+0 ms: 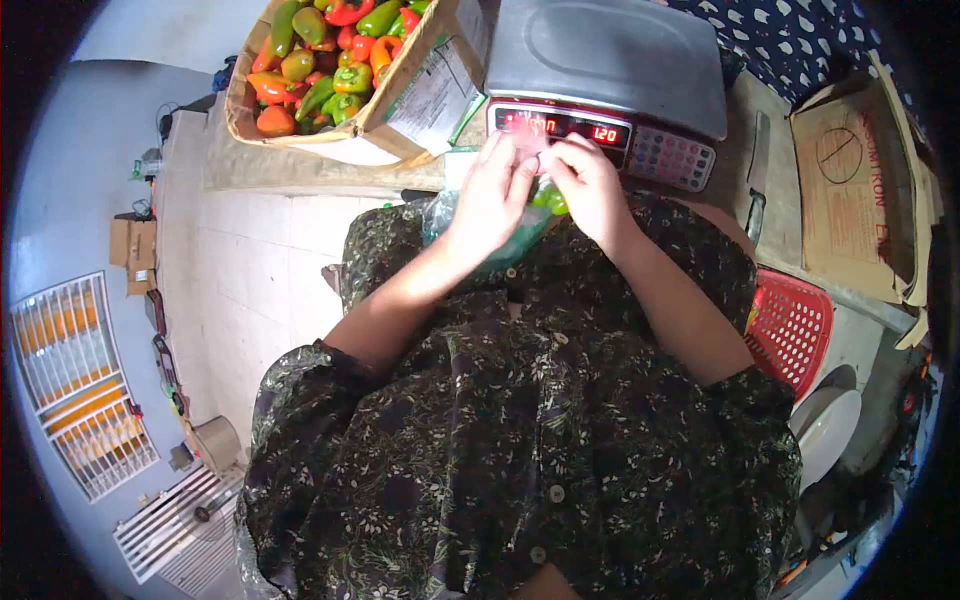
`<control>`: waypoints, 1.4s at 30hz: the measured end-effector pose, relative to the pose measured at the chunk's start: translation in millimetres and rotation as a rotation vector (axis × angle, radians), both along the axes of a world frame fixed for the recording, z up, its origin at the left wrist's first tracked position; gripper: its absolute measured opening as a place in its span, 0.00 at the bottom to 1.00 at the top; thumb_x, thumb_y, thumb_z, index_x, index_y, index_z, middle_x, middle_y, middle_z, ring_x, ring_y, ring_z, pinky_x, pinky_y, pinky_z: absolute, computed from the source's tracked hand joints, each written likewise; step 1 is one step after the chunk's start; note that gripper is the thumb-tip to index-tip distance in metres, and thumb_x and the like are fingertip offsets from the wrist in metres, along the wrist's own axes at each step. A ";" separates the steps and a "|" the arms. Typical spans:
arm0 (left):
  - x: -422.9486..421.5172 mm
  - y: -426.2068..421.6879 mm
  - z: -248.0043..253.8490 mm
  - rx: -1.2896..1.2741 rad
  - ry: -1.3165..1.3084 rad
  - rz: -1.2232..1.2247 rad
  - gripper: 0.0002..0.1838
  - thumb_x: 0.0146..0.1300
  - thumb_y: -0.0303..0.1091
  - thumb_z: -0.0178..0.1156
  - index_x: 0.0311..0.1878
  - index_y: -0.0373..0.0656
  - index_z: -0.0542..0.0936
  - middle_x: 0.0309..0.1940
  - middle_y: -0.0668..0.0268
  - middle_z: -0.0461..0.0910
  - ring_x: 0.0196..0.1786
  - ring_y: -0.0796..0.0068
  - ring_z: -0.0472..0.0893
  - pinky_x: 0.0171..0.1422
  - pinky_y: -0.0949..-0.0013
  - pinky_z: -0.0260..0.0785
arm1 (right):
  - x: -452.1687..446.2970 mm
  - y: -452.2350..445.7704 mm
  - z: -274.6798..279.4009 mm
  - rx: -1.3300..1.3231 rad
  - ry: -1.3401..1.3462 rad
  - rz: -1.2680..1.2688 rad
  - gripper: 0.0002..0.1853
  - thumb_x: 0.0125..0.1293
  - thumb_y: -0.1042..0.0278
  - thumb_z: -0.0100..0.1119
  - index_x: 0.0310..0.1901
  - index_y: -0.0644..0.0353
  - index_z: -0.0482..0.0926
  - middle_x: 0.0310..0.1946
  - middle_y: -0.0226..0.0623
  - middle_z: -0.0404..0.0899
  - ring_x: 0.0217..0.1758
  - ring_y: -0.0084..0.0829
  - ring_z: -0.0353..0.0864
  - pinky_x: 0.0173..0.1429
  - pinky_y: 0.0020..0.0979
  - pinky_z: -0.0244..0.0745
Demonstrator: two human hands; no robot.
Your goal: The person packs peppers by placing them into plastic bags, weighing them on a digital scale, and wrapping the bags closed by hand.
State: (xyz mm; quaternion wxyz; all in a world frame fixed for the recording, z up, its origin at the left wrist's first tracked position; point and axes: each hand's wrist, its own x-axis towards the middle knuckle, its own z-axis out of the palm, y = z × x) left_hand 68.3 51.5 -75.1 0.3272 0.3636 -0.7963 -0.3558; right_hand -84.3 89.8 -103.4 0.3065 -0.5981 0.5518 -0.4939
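Note:
My left hand [490, 195] and my right hand [592, 185] meet in front of the scale's lit display, fingers pinched together. Between them is the gathered top of a thin plastic bag [515, 246], which hangs down over my lap. Its body looks greenish and see-through. Green peppers [550, 198] show through it just below my right hand. A thin pinkish, see-through piece [530, 137] sticks up between my fingertips; whether it is part of the bag I cannot make out. Just beyond my hands stands the digital scale [605, 60], its red digits partly covered by my fingers.
A cardboard box [410, 120] of red, orange and green peppers [318, 65] stands left of the scale. On the right are a knife [757, 190], an open carton [845, 190], a red perforated basket [790, 335] and a white bowl [828, 435]. Patterned dark cloth [790, 40] lies behind.

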 end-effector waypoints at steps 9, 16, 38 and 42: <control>-6.0 3.7 -43.1 0.017 -0.091 -0.106 0.11 0.60 0.27 0.52 0.47 0.39 0.75 0.42 0.57 0.73 0.45 0.56 0.72 0.52 0.61 0.65 | 9.2 15.0 26.0 -0.052 -0.035 -0.044 0.07 0.64 0.71 0.54 0.36 0.67 0.76 0.36 0.44 0.75 0.36 0.37 0.76 0.40 0.33 0.70; -5.1 3.8 -22.8 -0.312 -0.184 -0.130 0.08 0.54 0.30 0.55 0.39 0.45 0.76 0.41 0.63 0.70 0.49 0.59 0.68 0.53 0.56 0.55 | -6.6 22.8 34.5 0.235 -0.402 0.039 0.15 0.68 0.64 0.47 0.29 0.65 0.73 0.27 0.36 0.74 0.30 0.29 0.73 0.35 0.30 0.66; 21.2 -17.8 -29.5 -0.790 -0.382 -0.314 0.11 0.41 0.44 0.59 0.31 0.61 0.72 0.34 0.74 0.66 0.42 0.69 0.70 0.44 0.56 0.56 | 10.7 77.6 42.1 0.595 -0.858 0.036 0.11 0.70 0.65 0.47 0.34 0.62 0.74 0.23 0.24 0.68 0.25 0.16 0.65 0.31 0.23 0.62; 6.9 -9.5 -4.2 -0.686 -0.326 -0.297 0.08 0.47 0.39 0.57 0.32 0.55 0.72 0.34 0.71 0.66 0.42 0.68 0.68 0.47 0.57 0.56 | -20.2 71.3 82.3 0.463 -0.364 0.063 0.10 0.69 0.67 0.48 0.35 0.64 0.75 0.28 0.27 0.73 0.32 0.21 0.72 0.39 0.23 0.69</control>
